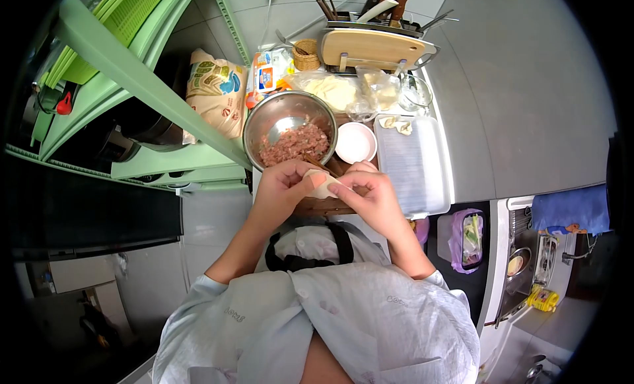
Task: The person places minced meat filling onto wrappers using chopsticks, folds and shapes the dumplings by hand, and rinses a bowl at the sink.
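Between my two hands is a pale dumpling wrapper (323,189), pinched at its edges over the near side of the worktop. My left hand (282,186) grips its left side with thumb and fingers. From the other side my right hand (371,194) pinches the right edge; whether filling lies inside I cannot make out. Just beyond my left hand stands a steel bowl (254,128) with pink minced meat (298,145) in it. Wooden chopsticks (319,165) show partly behind the wrapper. A small white bowl (356,142) sits beyond my right hand.
Right of the white bowl, a plastic tray (413,169) carries a few folded dumplings (396,124) at its far end. Bagged wrappers (332,92), a glass bowl (416,93) and a cutting-board rack with knives (373,48) stand behind. Green shelving (148,73) borders the left, beside a large printed bag (216,92).
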`<state>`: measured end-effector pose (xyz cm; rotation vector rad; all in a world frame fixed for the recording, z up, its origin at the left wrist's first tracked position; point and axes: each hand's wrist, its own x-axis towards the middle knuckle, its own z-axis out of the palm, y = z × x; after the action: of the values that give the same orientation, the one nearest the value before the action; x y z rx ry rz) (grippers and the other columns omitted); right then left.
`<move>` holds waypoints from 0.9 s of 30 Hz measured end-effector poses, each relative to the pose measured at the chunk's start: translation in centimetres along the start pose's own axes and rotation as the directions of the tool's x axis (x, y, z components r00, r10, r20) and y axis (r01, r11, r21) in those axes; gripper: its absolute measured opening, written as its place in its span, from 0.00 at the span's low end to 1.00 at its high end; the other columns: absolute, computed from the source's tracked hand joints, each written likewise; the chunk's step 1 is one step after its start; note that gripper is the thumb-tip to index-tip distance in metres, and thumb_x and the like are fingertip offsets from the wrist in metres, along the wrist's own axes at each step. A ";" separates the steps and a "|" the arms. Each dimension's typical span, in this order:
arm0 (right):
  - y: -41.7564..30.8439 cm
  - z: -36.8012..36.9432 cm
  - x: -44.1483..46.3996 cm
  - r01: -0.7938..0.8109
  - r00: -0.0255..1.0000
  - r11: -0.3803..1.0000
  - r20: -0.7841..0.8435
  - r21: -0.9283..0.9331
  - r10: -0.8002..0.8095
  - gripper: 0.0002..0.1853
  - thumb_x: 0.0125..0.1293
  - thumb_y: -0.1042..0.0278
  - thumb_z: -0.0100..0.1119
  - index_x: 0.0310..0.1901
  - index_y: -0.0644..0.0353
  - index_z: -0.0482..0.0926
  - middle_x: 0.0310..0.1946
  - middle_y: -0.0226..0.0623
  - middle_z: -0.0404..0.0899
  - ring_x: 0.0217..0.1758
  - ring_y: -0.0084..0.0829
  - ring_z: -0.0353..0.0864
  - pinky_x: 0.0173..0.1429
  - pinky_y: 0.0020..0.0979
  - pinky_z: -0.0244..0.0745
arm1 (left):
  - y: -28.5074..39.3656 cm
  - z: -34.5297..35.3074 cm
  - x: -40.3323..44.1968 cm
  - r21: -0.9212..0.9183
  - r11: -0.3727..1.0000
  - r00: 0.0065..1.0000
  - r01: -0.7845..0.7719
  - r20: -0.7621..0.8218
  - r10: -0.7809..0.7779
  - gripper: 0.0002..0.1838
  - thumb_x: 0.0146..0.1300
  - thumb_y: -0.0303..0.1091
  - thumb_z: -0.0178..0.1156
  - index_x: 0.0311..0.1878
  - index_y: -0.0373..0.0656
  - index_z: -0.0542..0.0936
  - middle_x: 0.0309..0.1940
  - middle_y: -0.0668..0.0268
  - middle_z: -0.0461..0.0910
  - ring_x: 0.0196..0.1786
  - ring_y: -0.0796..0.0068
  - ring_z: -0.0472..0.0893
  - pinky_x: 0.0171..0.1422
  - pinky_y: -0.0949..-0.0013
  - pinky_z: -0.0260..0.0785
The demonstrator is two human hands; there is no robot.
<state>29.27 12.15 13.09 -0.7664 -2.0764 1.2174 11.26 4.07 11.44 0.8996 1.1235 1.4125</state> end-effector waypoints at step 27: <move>1.8 -1.2 -0.9 -0.150 0.988 0.925 0.034 0.349 0.147 0.06 0.53 0.75 0.71 0.34 0.64 0.84 0.29 0.32 0.79 0.34 0.22 0.75 0.41 0.23 0.68 | -0.5 -0.2 0.9 0.005 0.999 0.999 -0.034 -0.024 0.034 0.06 0.63 0.28 0.64 0.39 0.37 0.81 0.34 0.68 0.82 0.36 0.85 0.79 0.40 0.79 0.72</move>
<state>31.02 12.88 11.75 -0.7587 -1.7577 1.6216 11.06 4.95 10.85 0.9109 1.1346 1.4528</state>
